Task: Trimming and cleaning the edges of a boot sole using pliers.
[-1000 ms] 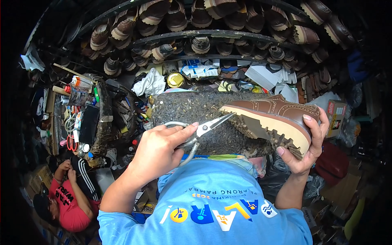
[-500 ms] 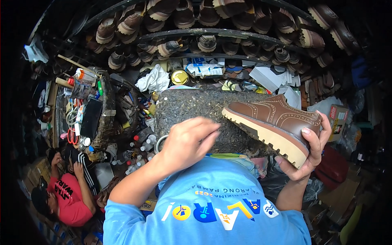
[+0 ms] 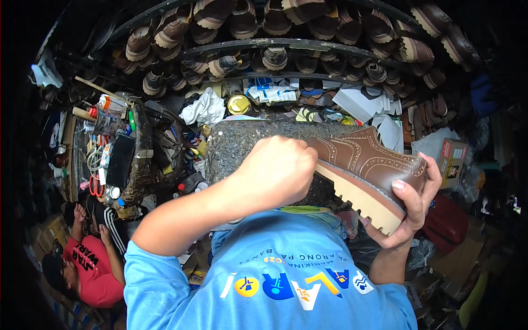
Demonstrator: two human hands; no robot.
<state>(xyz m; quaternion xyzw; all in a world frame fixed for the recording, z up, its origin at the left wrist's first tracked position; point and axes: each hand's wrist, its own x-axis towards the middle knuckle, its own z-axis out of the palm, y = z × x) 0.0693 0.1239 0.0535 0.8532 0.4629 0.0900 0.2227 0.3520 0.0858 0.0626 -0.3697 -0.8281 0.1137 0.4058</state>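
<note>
A brown leather brogue shoe (image 3: 374, 154) with a cream ridged sole sits in my right hand (image 3: 413, 201), whose fingers and thumb wrap round the heel end. Its toe points left over the dark, rough-topped work block (image 3: 231, 144). My left hand (image 3: 280, 170) is closed in a fist in front of the toe and covers its tip. The back of this hand faces up, so whatever its fingers hold, if anything, is hidden. I cannot tell whether the fist presses on the leather.
Racks of brown shoes (image 3: 245, 22) run across the far side. To the left stands a cluttered bench with a dark flat slab (image 3: 121, 159) and red-handled scissors (image 3: 96, 186). A yellow-lidded can (image 3: 238, 104) is behind the block. A person in a red shirt (image 3: 93, 269) sits lower left.
My left hand has moved right and slightly up, from beside the shoe to in front of its toe, and has closed more tightly. The shoe and my right hand have shifted slightly left.
</note>
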